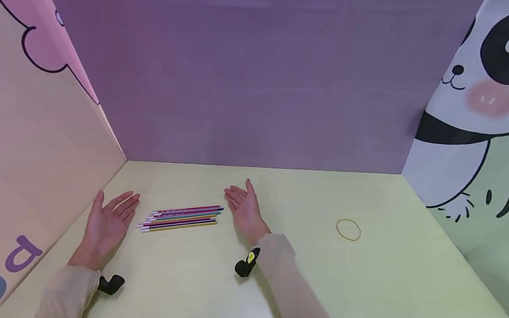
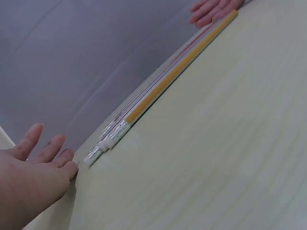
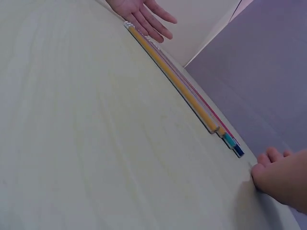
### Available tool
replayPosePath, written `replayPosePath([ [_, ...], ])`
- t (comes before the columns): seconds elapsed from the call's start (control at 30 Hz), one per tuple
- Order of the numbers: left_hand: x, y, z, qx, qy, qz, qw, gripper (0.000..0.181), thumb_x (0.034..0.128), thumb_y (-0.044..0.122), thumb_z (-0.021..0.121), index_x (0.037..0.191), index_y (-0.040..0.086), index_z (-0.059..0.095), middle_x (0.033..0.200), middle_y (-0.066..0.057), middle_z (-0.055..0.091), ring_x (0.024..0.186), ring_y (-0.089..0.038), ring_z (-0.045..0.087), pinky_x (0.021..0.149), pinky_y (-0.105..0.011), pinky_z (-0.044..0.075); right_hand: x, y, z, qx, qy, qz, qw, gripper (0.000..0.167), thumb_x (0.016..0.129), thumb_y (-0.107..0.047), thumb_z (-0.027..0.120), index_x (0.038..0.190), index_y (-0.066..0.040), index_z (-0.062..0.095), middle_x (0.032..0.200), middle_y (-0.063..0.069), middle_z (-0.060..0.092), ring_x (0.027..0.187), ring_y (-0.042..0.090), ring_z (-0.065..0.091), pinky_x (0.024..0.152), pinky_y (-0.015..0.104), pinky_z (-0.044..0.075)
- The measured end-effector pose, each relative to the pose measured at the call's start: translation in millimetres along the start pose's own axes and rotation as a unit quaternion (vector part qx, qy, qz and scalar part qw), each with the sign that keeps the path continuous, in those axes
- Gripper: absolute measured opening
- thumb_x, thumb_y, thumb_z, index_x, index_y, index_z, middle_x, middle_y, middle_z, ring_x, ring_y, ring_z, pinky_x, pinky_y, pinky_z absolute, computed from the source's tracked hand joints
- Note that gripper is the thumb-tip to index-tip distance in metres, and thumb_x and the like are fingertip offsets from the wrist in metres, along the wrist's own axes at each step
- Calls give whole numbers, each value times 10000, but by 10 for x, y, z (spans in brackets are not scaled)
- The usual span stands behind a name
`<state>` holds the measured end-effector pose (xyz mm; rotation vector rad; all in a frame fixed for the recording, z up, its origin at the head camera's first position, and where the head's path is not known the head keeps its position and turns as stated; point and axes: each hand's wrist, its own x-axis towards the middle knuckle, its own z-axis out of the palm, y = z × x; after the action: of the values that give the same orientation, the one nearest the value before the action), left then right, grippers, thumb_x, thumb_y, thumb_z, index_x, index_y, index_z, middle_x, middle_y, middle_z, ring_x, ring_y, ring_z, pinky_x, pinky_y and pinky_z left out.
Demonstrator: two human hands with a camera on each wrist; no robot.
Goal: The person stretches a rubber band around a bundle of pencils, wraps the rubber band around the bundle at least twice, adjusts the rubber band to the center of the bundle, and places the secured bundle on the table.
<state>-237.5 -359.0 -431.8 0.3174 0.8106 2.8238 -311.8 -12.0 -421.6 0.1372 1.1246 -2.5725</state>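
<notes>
Several pencils [image 1: 181,218] in purple, blue, yellow and other colours lie side by side on the table, their white eraser ends to the left. Left of them the left hand [image 1: 108,226] rests palm up with its fingers extended, holding nothing. Beyond their right ends the right hand [image 1: 245,211] lies palm turned up, fingers extended and without anything in it. The left wrist view shows a yellow pencil [image 2: 182,64] nearest, beside the left hand [image 2: 38,177]. In the right wrist view the right hand [image 3: 280,177] is near the pencils' unerased ends.
A thin yellow rubber band [image 1: 348,230] lies on the table [image 1: 386,278] to the right of the right arm. A purple wall [image 1: 262,83] stands behind, with a pink-patterned panel [image 1: 37,145] on the left and a panda-printed panel [image 1: 492,188] on the right.
</notes>
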Motion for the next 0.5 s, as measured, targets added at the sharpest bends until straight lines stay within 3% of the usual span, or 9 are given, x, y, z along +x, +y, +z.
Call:
replayPosePath([
  [0.13,13,-110,7,58,38,-15,10000,583,1065,483,370,1355,4,530,1329,-129,610,1266,-220,561,1204,-226,-74,-20,103,-8,140,-34,-200,9997,758,1041,-541,341,1464,88,363,1514,237,408,1434,316,370,1216,370,217],
  [0.27,36,-222,116,608,183,97,9979,556,1073,471,342,1328,23,550,1305,-76,620,1259,-166,548,1203,-244,-98,-55,167,56,104,-210,-187,9995,778,1039,-556,320,1475,88,346,1537,228,380,1453,298,338,1227,357,176],
  [0.37,48,-309,194,1291,337,188,9909,557,1074,481,301,1309,52,568,1312,-23,599,1301,-129,483,1216,-279,-80,-81,214,110,-79,-282,-146,9995,768,1041,-553,318,1482,75,347,1547,206,374,1459,276,328,1230,343,155],
  [0.5,57,-379,251,1946,613,347,9784,566,1064,503,317,1328,67,560,1349,11,552,1420,-158,290,1230,-303,-36,-93,270,154,-309,-281,-331,9986,752,1045,-536,321,1473,81,358,1540,209,383,1458,280,329,1232,348,148],
])
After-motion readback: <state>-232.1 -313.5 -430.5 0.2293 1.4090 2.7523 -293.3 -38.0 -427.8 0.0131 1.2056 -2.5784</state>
